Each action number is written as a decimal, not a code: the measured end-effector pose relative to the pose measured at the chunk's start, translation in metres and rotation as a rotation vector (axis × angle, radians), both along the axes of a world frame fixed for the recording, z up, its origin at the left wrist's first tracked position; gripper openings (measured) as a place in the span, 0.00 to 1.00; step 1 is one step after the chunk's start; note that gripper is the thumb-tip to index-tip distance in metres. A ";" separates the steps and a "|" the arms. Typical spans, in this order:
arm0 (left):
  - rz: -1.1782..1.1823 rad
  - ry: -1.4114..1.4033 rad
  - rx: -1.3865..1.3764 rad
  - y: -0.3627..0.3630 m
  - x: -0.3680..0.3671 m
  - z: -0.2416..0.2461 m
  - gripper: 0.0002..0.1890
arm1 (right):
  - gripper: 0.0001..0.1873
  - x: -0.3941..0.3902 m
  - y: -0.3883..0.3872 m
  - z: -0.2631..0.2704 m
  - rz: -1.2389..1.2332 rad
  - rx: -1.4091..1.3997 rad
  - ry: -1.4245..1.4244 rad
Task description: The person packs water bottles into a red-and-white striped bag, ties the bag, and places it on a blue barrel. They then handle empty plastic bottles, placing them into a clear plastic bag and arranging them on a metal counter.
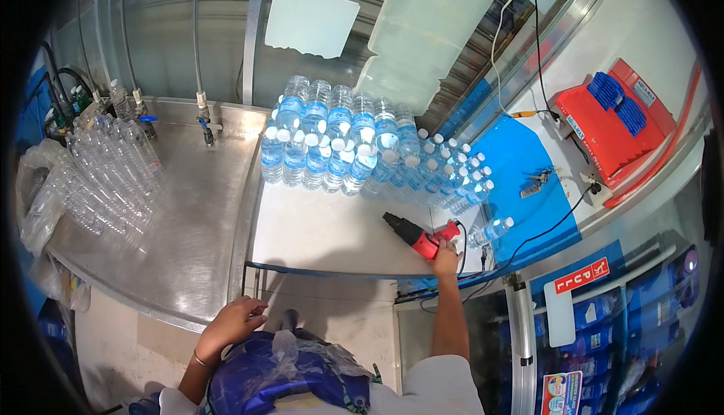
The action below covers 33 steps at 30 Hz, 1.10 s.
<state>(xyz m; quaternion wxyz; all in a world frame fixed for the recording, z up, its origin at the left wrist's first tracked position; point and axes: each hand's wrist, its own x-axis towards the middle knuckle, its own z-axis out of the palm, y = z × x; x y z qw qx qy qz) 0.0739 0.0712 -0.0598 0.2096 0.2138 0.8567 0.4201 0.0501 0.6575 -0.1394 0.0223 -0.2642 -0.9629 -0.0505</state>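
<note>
On the white tabletop point(317, 228) lies a red and black heat gun point(424, 243), its dark nozzle pointing away to the left. My right hand point(447, 257) is at its rear end, fingers closed around the red body. My left hand point(240, 319) holds nothing that I can see, its fingers loosely bent and apart. It hovers by the table's front edge, over a blue plastic-wrapped object point(283, 364) against my body. Beyond the heat gun, filled, white-capped water bottles point(339, 132) with blue labels stand in rows, more bottles lying on top. A single bottle point(492, 231) lies to the right.
A stainless steel sink counter point(195, 234) on the left carries a heap of clear empty bottles point(110, 171) beside taps point(205, 123). A black cord point(531, 238) runs right to a wall outlet. A red rack point(613, 123) hangs there, above a glass door point(565, 324).
</note>
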 end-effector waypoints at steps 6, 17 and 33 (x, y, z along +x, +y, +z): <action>0.150 -0.135 -0.047 0.001 0.009 0.009 0.16 | 0.46 0.005 0.002 0.010 0.026 -0.043 -0.053; 0.112 -0.009 -0.079 0.008 0.019 0.001 0.18 | 0.33 -0.025 -0.093 0.048 0.471 -0.380 0.166; 0.494 0.032 -0.155 -0.092 0.098 -0.020 0.21 | 0.25 -0.026 -0.506 0.069 1.710 -0.921 -0.538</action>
